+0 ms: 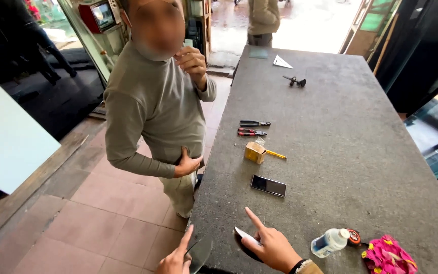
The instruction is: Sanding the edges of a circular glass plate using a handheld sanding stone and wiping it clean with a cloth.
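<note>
A long grey stone-topped table [361, 152] runs toward a bright open doorway [310, 20], daylight washing the wet ground outside. Reddish floor tiles [112, 223] lie alongside it. A white panel [6, 137] leans left, dark glass panes [432, 56] right.

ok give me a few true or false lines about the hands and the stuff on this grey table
1. The right hand points with its index finger while holding a dark curved piece. True.
2. The smartphone stands upright against the small wooden block. False: it lies flat on the grey table, apart from the block.
3. Two pliers lie side by side beyond the block. True.
4. The clear plastic bottle stands upright. False: it lies on its side near the pink cloth.
5. The left hand rests on the phone. False: it is at the table's near edge, by a dark curved piece.
</note>
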